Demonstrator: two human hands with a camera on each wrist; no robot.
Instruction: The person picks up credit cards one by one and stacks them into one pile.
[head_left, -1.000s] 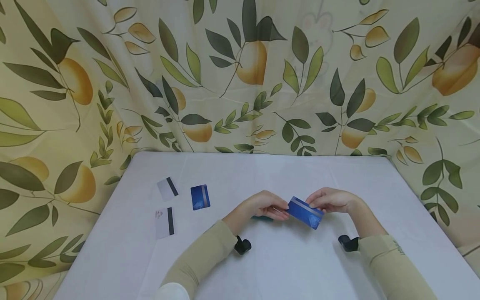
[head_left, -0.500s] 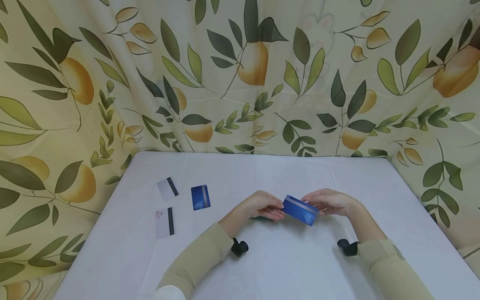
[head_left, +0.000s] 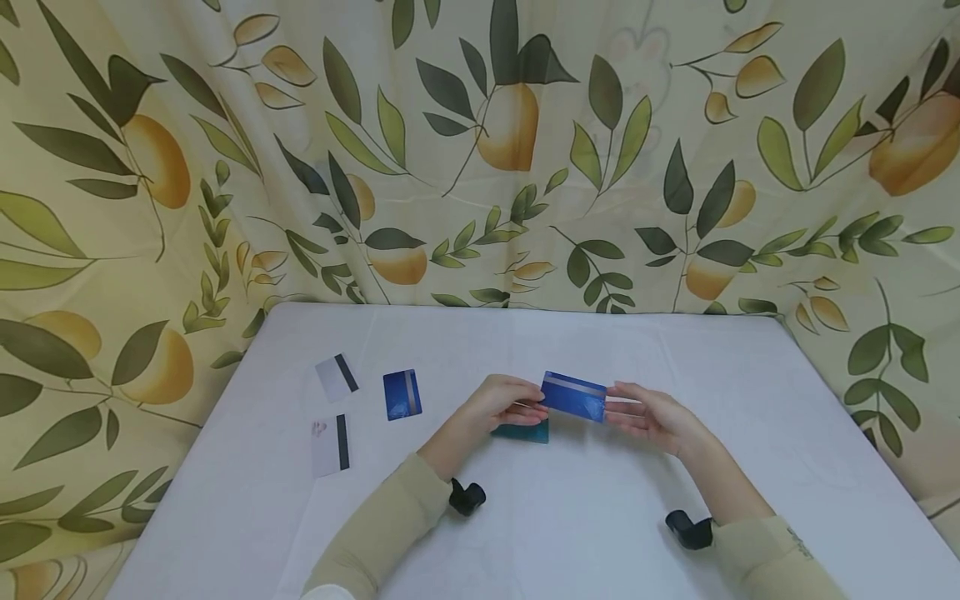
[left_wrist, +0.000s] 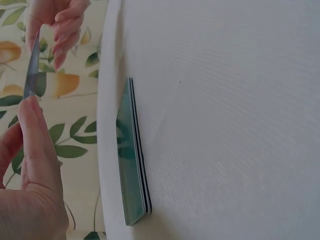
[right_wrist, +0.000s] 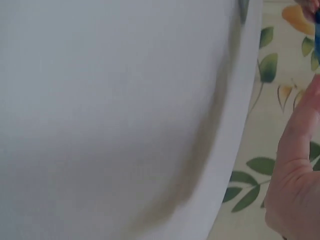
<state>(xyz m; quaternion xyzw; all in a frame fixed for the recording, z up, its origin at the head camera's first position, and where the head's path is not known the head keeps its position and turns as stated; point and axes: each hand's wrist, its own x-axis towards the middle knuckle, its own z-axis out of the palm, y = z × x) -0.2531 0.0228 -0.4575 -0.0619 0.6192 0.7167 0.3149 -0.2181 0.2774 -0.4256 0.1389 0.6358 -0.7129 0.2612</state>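
My left hand (head_left: 506, 402) pinches the left end of a blue plastic card (head_left: 573, 396) with a grey stripe, holding it above the table. In the left wrist view that card (left_wrist: 32, 72) shows nearly edge-on between thumb and fingers. At its right end is my right hand (head_left: 652, 417), fingertips right at the edge and fingers loosely extended; in the right wrist view, part of this hand (right_wrist: 297, 165) shows. Below the left hand lies a small stack of cards with a teal top (head_left: 525, 432), partly hidden by the hand; its layered edge (left_wrist: 140, 150) shows in the left wrist view.
To the left on the white-covered table (head_left: 450, 342) lie another blue card (head_left: 402, 395) and two pale cards with black stripes, the upper one (head_left: 336, 377) tilted, the lower one (head_left: 330, 446) straighter. A leaf-patterned curtain (head_left: 480, 208) hangs behind the table's far edge.
The blue card has moved left and turned more level in the left hand. The right hand has gone from gripping its edge to loosened fingers. More of the teal-topped stack shows.
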